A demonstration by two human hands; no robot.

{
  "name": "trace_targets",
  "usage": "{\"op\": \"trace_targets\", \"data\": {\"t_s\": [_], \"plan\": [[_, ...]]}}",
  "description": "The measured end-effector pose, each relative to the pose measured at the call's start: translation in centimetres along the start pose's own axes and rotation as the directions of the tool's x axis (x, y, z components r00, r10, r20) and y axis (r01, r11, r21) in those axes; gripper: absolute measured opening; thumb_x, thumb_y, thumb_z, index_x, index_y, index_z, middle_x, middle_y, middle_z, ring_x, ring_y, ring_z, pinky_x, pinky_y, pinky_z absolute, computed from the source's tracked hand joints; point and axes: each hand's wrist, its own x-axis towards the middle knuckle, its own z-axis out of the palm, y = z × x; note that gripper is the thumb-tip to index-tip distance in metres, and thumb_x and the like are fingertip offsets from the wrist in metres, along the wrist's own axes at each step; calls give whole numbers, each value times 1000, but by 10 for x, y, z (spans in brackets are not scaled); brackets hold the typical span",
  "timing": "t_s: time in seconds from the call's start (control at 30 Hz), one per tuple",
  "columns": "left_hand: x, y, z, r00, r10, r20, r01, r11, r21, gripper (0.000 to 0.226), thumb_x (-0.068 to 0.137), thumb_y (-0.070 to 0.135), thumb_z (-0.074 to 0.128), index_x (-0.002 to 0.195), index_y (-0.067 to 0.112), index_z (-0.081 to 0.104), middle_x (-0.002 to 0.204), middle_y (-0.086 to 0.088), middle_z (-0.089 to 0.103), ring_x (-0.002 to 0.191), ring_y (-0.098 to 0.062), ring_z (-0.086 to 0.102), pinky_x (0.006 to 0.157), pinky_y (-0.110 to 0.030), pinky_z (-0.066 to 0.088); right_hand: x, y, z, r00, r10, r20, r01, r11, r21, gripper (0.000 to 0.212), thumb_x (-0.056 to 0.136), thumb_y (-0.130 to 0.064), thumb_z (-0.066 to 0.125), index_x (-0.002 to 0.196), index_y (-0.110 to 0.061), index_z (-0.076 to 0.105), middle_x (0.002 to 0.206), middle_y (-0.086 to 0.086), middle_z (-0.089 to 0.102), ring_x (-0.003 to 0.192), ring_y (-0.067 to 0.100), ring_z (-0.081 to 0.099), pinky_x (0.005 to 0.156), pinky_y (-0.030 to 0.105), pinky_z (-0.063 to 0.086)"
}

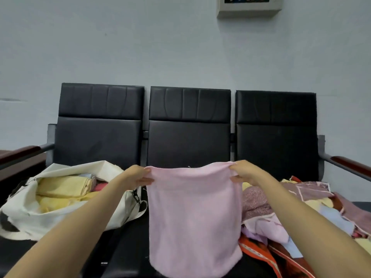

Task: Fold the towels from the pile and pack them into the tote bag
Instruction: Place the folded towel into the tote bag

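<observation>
A pale pink towel (193,217) hangs in the air over the middle seat, held up by its two top corners. My left hand (138,176) pinches the left corner and my right hand (242,171) pinches the right corner. A cream tote bag (60,219) lies open on the left seat, with folded yellow towels (62,189) and a bit of red and blue cloth inside. On the right seat lies the pile of towels (291,215), a jumble of mauve, yellow, blue, lilac and orange pieces.
A black three-seat bench (188,137) stands against a pale wall, with wooden armrests (349,162) at both ends. A beige control box (249,7) hangs on the wall above.
</observation>
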Motion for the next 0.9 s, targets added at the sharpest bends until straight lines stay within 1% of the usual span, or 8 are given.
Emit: {"op": "trace_targets", "data": {"t_s": [0.1, 0.17, 0.23, 0.33, 0.5, 0.63, 0.77, 0.9], "plan": [[26, 10, 14, 978, 75, -193, -104, 984, -146, 24, 100, 9, 42, 115, -5, 57, 93, -13, 60, 94, -28, 60, 73, -30, 51, 12, -18, 9, 971, -149, -187, 148, 989, -16, 30, 92, -12, 46, 111, -16, 68, 109, 8, 66, 87, 19, 58, 70, 28, 47], [25, 46, 19, 841, 360, -403, -435, 894, -108, 22, 99, 15, 42, 99, 10, 63, 89, -3, 60, 89, -20, 56, 71, -25, 45, 12, -41, 2, 876, -268, -402, 367, 909, 195, 29, 95, -20, 49, 119, -21, 65, 124, -2, 61, 95, 9, 58, 71, 20, 46], [9, 77, 22, 640, 615, -460, -702, 711, -26, 21, 99, 20, 43, 96, 25, 63, 95, 5, 65, 92, -10, 59, 78, -17, 47, 7, -56, -6, 779, -389, -492, 585, 733, 347, 36, 99, -24, 49, 134, -23, 54, 124, -19, 52, 98, -9, 52, 72, 8, 43], [-8, 69, 23, 534, 711, -457, -775, 628, 72, 21, 102, 21, 41, 102, 28, 61, 101, 12, 64, 95, -1, 57, 84, -14, 44, 1, -47, -5, 741, -465, -485, 642, 703, 307, 40, 102, -21, 44, 142, -21, 46, 122, -19, 51, 102, -12, 50, 73, -1, 40], [-26, -17, 11, 642, 638, -424, -624, 757, 194, 19, 102, 18, 42, 101, 19, 61, 88, 11, 61, 82, -2, 54, 76, -18, 41, -9, 13, 12, 837, -451, -310, 507, 852, 129, 25, 98, -12, 48, 110, -23, 66, 104, -10, 65, 100, 10, 59, 79, 19, 46], [-44, -86, -11, 764, 574, -296, -465, 807, 364, 29, 90, 41, 53, 86, 16, 68, 78, -2, 68, 77, -13, 59, 70, -29, 45, -15, 72, 17, 951, -288, 113, 301, 945, -129, 17, 95, -9, 51, 98, 3, 62, 82, 8, 58, 78, 22, 56, 71, 30, 45], [-45, -133, -31, 962, 249, -108, -205, 928, 312, 23, 86, 36, 65, 85, 14, 73, 81, -2, 74, 86, -17, 67, 76, -33, 52, -25, 115, 25, 897, 19, 441, 68, 981, -180, 7, 93, -13, 59, 90, -7, 59, 74, 2, 59, 67, 13, 56, 65, 26, 45], [-39, -154, -28, 1000, 6, 19, -9, 987, 162, 16, 94, 14, 58, 98, 4, 69, 86, -7, 75, 84, -22, 69, 75, -34, 56, -27, 132, 42, 892, 102, 440, -31, 986, -165, 5, 93, -10, 59, 88, -9, 56, 62, -2, 56, 50, 7, 49, 50, 19, 37]]}}
